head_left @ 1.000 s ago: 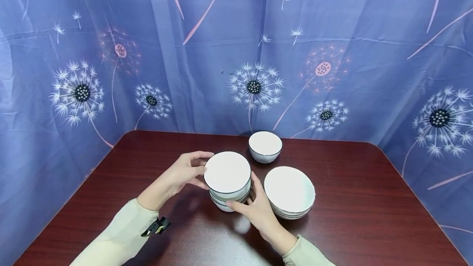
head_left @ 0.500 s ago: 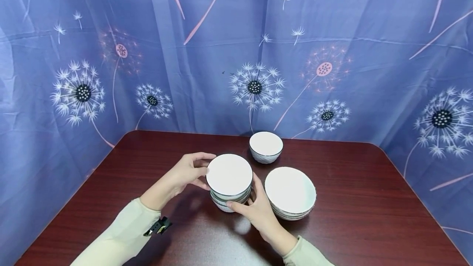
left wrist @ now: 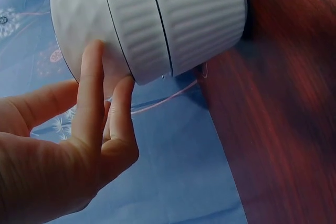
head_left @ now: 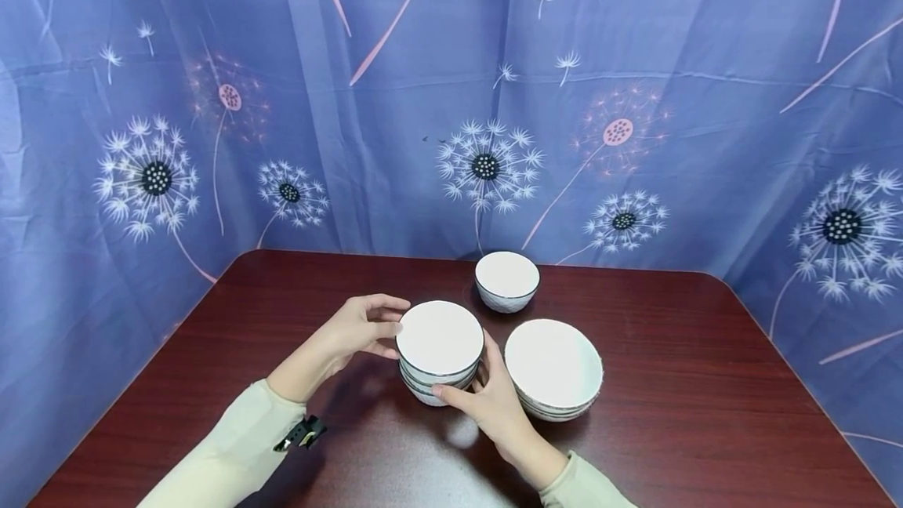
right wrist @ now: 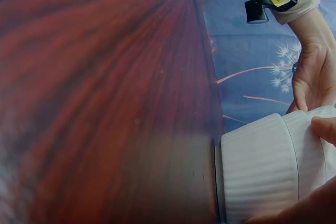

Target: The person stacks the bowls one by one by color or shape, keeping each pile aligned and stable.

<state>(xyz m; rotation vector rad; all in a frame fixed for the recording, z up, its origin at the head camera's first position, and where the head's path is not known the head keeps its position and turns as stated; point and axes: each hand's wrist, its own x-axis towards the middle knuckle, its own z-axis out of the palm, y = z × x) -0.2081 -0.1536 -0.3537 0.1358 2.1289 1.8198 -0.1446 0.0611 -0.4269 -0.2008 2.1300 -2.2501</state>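
A white bowl with a dark rim [head_left: 440, 338] sits on top of a stack of similar white bowls [head_left: 422, 393] at the table's middle. My left hand [head_left: 353, 333] holds this top bowl at its left side. Up close in the left wrist view, the fingertips lie against its dimpled wall [left wrist: 79, 9], above two ribbed bowls [left wrist: 197, 17]. My right hand [head_left: 497, 398] grips the stack from the right, thumb across the front and fingers partly hidden behind. The right wrist view shows the ribbed lowest bowl [right wrist: 260, 166] down on the table, with the right thumb [right wrist: 325, 128] higher up the stack.
A stack of wider, pale bowls [head_left: 553, 363] stands just right of my right hand. Behind, a single small white bowl [head_left: 506, 277] with a dark rim stands near the back edge of the dark red wooden table [head_left: 705, 382]. A blue dandelion-patterned curtain [head_left: 395, 139] surrounds the table.
The top bowl has come down and slightly right, settling closer over the bowls below, with my left hand following it. My right hand keeps its place on the stack.
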